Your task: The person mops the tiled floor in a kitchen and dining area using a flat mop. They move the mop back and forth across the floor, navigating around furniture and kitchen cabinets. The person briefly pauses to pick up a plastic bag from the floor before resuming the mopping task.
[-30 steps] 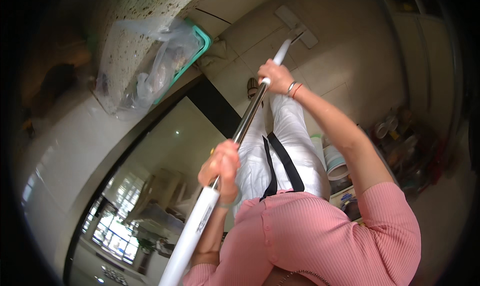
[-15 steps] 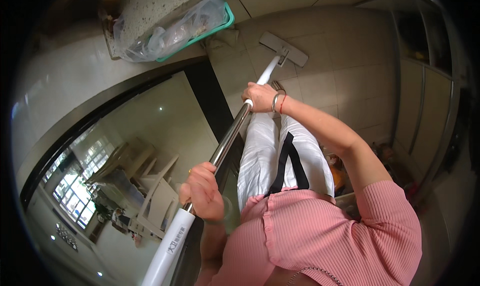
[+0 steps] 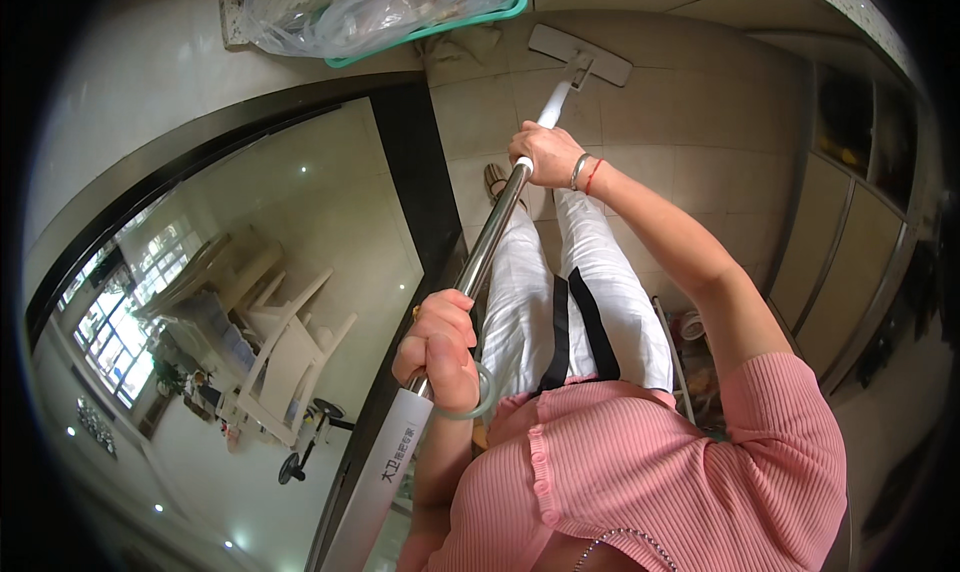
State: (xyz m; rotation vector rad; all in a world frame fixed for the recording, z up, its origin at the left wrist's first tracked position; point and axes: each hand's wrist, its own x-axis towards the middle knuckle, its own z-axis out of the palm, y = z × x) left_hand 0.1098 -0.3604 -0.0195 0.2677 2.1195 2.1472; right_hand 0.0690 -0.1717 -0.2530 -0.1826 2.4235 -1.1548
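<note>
At the top left of the frame, a clear plastic bag (image 3: 350, 17) spreads over a green basket (image 3: 480, 19), with a crumpled cloth (image 3: 462, 48) just below the basket's right end. Down the left side, a dark-framed glass panel (image 3: 345, 187) shows pale chairs (image 3: 280, 377) and a bright window (image 3: 115, 347), whether through it or mirrored is unclear. A beige cabinet (image 3: 865, 247) stands at the right edge, and a small white container (image 3: 692, 324) sits right of centre.

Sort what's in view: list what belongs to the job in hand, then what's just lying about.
In use:
mop pole, gripped by the left hand and right hand
flat mop head at its far end

Lying about:
turquoise basket
clear plastic bag in it
crumpled cloth, apparently, on the floor
</note>
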